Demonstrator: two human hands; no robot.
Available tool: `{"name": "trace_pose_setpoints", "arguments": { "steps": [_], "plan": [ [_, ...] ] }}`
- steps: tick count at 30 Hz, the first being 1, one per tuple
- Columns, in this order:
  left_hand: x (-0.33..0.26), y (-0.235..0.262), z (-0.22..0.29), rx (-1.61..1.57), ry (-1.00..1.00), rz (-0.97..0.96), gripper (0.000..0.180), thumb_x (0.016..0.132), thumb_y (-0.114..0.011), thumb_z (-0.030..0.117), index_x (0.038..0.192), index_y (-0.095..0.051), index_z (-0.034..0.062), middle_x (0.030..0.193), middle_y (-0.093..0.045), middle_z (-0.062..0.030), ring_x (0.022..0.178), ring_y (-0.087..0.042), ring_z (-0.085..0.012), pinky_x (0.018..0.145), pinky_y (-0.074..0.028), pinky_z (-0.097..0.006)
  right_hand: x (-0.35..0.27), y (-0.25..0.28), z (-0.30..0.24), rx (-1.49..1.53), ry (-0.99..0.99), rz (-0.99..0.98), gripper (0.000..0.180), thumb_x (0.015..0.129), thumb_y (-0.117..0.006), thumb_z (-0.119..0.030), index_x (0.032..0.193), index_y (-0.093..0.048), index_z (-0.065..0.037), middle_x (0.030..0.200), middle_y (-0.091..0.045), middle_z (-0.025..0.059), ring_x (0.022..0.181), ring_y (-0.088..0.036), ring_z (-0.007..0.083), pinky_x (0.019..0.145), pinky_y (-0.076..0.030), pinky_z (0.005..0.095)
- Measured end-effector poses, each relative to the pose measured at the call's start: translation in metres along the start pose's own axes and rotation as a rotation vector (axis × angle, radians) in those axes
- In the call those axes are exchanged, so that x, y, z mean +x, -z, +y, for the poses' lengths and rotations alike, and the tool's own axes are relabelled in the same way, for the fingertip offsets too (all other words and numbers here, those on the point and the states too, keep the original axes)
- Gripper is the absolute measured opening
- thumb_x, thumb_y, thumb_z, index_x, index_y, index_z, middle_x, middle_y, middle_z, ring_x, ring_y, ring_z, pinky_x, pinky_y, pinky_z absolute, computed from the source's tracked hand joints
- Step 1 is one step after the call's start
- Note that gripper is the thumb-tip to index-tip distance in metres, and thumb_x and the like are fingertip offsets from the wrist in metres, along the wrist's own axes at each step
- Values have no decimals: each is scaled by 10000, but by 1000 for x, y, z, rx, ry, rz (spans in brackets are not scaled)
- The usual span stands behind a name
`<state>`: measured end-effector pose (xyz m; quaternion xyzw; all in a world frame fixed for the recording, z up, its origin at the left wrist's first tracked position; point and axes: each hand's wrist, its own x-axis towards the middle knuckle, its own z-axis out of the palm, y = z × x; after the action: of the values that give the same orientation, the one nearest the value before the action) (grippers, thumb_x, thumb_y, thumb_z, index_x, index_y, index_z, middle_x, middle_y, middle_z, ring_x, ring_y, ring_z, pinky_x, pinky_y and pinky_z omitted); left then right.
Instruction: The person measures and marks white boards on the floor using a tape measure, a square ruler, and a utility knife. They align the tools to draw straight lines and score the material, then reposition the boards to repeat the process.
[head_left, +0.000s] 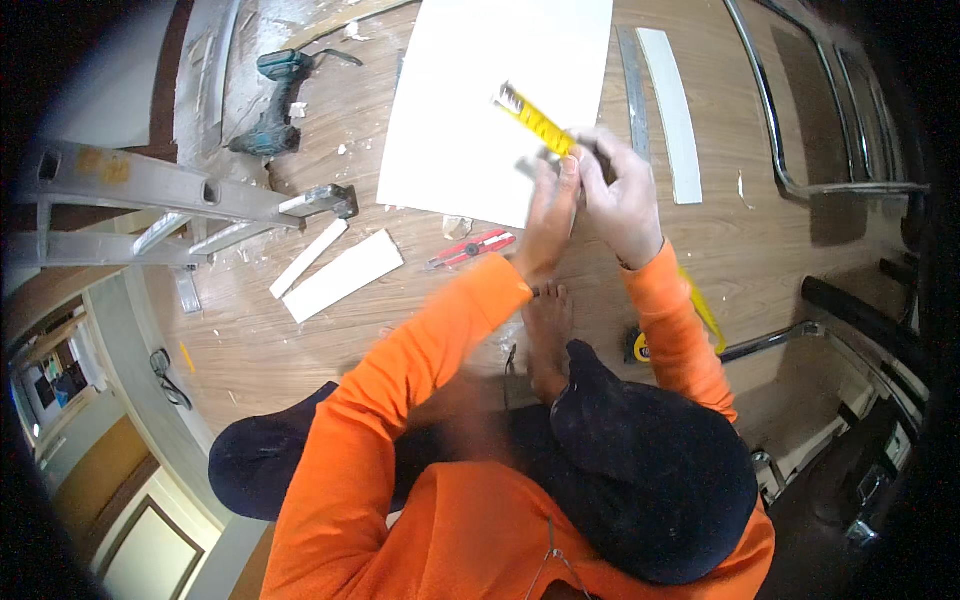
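Observation:
A yellow tape measure blade (533, 121) stretches over the lower right part of a large white board (480, 100) lying on the wooden floor. My left hand (553, 210) and my right hand (625, 195) meet at the blade's near end, both pinching it. The blade runs on behind my right forearm toward the tape measure case (640, 348) on the floor beside my bare foot (548, 335). A red utility knife (470, 248) lies just left of my left wrist. Both sleeves are orange.
A teal cordless drill (272, 100) lies at the upper left. An aluminium ladder (150, 190) lies along the left side. White offcut strips (340, 275) sit near the ladder; a long white strip (675, 110) and metal ruler (633, 90) lie right of the board.

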<state>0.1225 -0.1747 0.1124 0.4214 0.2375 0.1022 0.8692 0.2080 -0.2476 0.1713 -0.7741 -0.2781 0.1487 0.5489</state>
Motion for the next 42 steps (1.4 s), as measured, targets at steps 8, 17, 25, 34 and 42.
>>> {"name": "trace_pose_setpoints", "arguments": {
  "steps": [8,17,25,34,42],
  "plan": [
    [-26,-46,49,227,23,-21,381,1120,-405,337,1153,-594,8,804,-576,-26,735,-573,-115,731,-525,-297,92,20,-50,645,-33,7,268,1060,-550,-146,1271,-541,20,987,-668,113,827,-686,157,835,-656,400],
    [-33,38,15,510,136,-223,379,1038,-567,260,1278,-558,-32,1091,-686,-107,971,-648,-180,865,-527,-327,53,-56,-13,193,-309,-336,211,1023,-579,-181,1176,-649,-54,721,-681,75,655,-691,147,548,-538,282],
    [-59,124,15,42,236,93,353,1010,-605,207,1313,-537,39,1167,-646,-96,1057,-644,-193,889,-526,-354,-6,-114,55,-299,152,-305,164,1011,-517,-193,1030,-616,-64,837,-685,220,814,-684,432,730,-539,539],
    [-28,157,41,-96,169,353,413,1053,-577,142,1417,-424,20,1352,-571,-158,1185,-629,-281,992,-572,-421,-16,-112,55,-272,29,-541,196,1014,-495,-203,1100,-608,-67,855,-687,247,827,-675,459,750,-528,560],
    [-28,166,49,-102,302,272,423,1079,-546,187,1431,-429,-16,1382,-561,-178,1252,-603,-305,1055,-547,-423,-30,-67,68,-132,-71,-532,193,992,-518,-172,1074,-635,-41,861,-670,275,857,-658,485,764,-514,552]
  ]
}}
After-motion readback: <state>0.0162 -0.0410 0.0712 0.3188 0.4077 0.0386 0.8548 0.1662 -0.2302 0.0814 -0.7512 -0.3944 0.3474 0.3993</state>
